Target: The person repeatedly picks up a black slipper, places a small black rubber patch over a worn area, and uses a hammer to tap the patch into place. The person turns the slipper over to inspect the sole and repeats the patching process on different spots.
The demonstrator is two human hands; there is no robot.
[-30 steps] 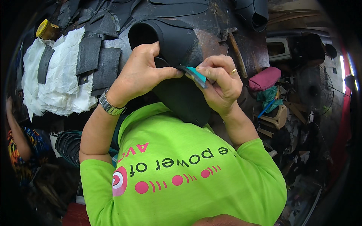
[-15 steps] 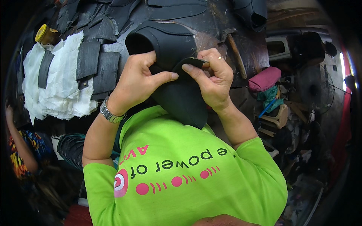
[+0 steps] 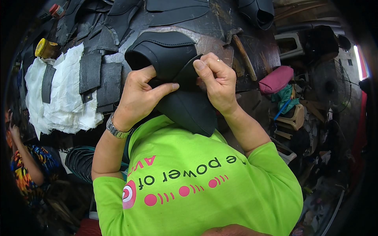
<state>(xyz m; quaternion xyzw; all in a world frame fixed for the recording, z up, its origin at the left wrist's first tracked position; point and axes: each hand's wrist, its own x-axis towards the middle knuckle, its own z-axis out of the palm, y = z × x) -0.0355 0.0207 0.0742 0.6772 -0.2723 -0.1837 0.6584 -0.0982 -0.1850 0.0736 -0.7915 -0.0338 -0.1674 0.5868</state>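
Note:
A black leather boot upper (image 3: 188,104) lies between my hands, with its round opening facing left on the table side and its pointed end resting against my green shirt. My left hand (image 3: 138,92) grips its left side, fingers tucked inside or beneath and the thumb lying along the leather. On the opposite side my right hand (image 3: 218,80) pinches a raised flap edge of the upper between thumb and bent fingers. A curved seam with stitching runs over the top part. The fingertips of my left hand are hidden by the leather.
A hammer (image 3: 244,57) with a wooden handle lies on the dark table, right of the upper. Left are white cloth sheets (image 3: 57,92) with dark strips and a yellow jar (image 3: 46,48). Another black upper (image 3: 258,13) stands at the far right. Someone's arm (image 3: 29,163) shows at left.
My right hand has pulled the flap edge away from the table's near side, so it lies more upright against the upper. The upper and both hands appear slightly farther left.

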